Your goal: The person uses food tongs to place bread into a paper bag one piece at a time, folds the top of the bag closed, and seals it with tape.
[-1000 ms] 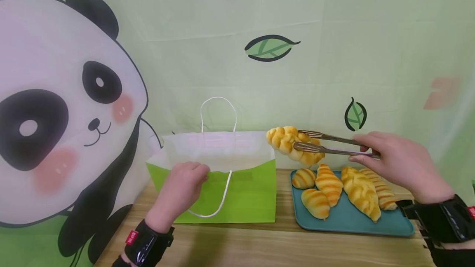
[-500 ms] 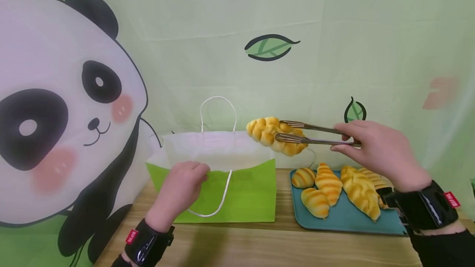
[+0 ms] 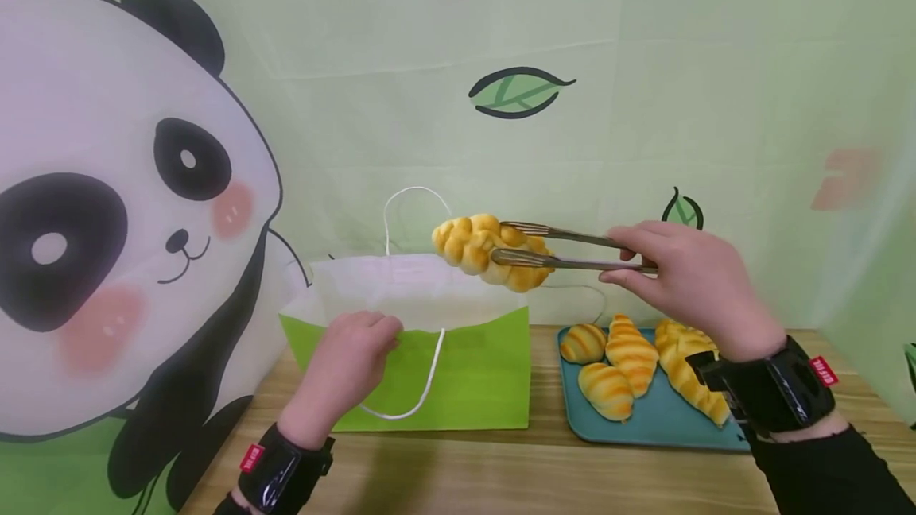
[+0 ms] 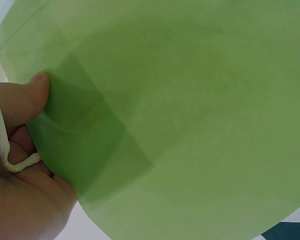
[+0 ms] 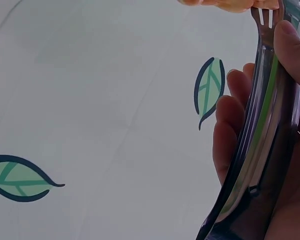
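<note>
My right hand [image 3: 680, 280] grips metal tongs [image 3: 572, 264], whose slotted ends clamp a braided golden bread [image 3: 472, 245]. In the head view that bread hangs in the air, overlapping the right part of the mouth of a green paper bag [image 3: 465, 380] with a white inside. The right wrist view shows the tongs [image 5: 255, 125] lying between thumb and fingers, the bread [image 5: 230, 4] just at the top edge. My left hand [image 3: 354, 360] pinches the bag's near rim, thumb on the green outer side [image 4: 190, 100]; the white cord handle [image 4: 22, 162] passes over its fingers.
Right of the bag, a blue-green tray [image 3: 644, 431] carries several breads, among them a striped roll [image 3: 607, 392] and another braided loaf [image 3: 690, 372], partly behind my right wrist. Everything stands on a wooden table [image 3: 544, 475] before a printed panda backdrop [image 3: 343, 102].
My right hand has carried the tongs and bread leftward and slightly up, from above the tray's left end to over the bag's right part. The left hand stays at the bag's rim.
</note>
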